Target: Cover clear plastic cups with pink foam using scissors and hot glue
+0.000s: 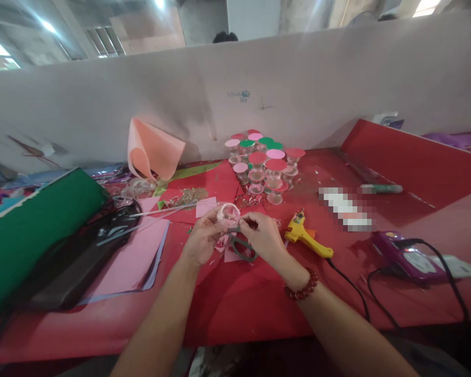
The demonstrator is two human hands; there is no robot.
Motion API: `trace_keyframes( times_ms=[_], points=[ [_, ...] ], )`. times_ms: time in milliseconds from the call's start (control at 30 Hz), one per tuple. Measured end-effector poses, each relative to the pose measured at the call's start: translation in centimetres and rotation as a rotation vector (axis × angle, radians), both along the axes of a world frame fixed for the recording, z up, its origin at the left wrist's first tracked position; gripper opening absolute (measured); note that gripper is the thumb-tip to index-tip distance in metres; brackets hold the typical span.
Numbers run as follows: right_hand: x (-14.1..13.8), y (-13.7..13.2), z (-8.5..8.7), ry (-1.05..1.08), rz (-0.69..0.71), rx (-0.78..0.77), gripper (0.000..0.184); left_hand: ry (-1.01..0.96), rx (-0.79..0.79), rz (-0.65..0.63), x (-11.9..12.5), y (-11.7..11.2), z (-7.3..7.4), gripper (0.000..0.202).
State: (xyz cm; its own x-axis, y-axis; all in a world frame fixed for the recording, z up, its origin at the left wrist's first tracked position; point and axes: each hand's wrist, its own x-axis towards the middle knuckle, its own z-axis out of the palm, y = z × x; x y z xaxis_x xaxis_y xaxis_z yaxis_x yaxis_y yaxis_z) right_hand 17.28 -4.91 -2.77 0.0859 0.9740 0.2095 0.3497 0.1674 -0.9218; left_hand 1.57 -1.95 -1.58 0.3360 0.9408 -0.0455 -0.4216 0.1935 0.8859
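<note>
Left hand (pixel 202 240) grips a blurred cup (pixel 228 215); what the right hand (pixel 264 235) pinches, if anything, I cannot tell.

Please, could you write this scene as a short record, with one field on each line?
Left hand: holds a small clear piece
Right hand: fingertips at the clear piece's right side; grip unclear
Right wrist: red bead bracelet
Below the hands: grey-green loop, perhaps a scissors handle
Beyond the hands: clear stands topped with red, pink and green discs
Right of the hands: yellow glue gun on the red table
Left of the hands: pink sheets
Farther right: purple device
</note>
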Motion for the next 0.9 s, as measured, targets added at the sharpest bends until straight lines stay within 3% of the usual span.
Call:
trace_keyframes(
  times_ms=[333,433,500,633,900],
  points=[
    [0.63,0.45,-0.15,-0.14,-0.115,0.125,0.014,0.002,-0.064,0.018,-0.17,-0.18,0.27,0.035],
    [0.96,0.56,0.07,-0.102,-0.17,0.117,0.021,-0.027,-0.084,0.028,-0.28,-0.21,0.31,0.031],
    [0.97,0.52,0.19,-0.088,-0.154,0.124,0.029,-0.046,-0.081,0.033,-0.35,-0.12,0.22,0.028],
    [0.72,0.43,0.15,-0.017,-0.087,0.272,0.01,-0.074,-0.105,0.044,-0.48,0.07,0.13,0.028],
    [0.43,0.32,-0.18,-0.039,0.011,0.546,0.013,-0.049,-0.213,0.059,-0.34,0.04,0.53,0.023]
  ],
)
